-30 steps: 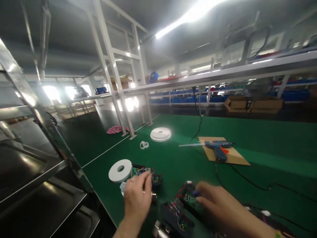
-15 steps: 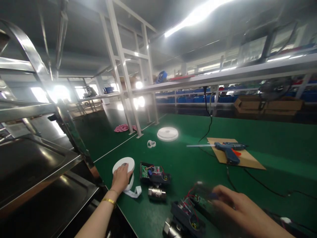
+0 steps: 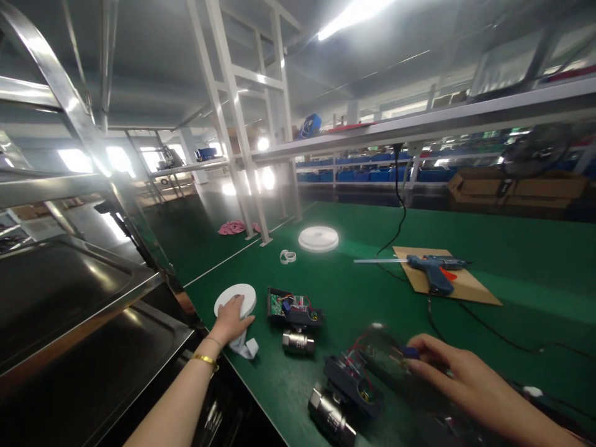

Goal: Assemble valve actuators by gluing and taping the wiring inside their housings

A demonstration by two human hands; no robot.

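Note:
My left hand (image 3: 231, 320) rests over a roll of white tape (image 3: 222, 302), fingers bent on its top and thumb at its near side. A loose tail of tape (image 3: 250, 349) trails onto the green bench. Between thumb and fingertips, my right hand (image 3: 449, 366) pinches a small blue part (image 3: 410, 352) above blurred wiring. Just left of it, an opened black housing (image 3: 351, 382) with red wires sits on a metal ball valve (image 3: 328, 413), tilted. Another opened housing (image 3: 294, 308), showing a green circuit board, lies with its metal valve (image 3: 298, 342) between my hands.
A blue glue gun (image 3: 433, 273) lies on cardboard (image 3: 470, 295), with a black cord (image 3: 400, 223) behind it. Farther back are a white reel (image 3: 318, 238), small white rings (image 3: 288, 256) and a pink cloth (image 3: 231, 228). Metal rack trays (image 3: 88, 347) border the left; a shelf (image 3: 419, 124) crosses above.
The view has shifted slightly. My left thumb now reaches out over the tape tail, which has bunched closer to the hand. My right hand stays by the near housing, still pinching the blue part.

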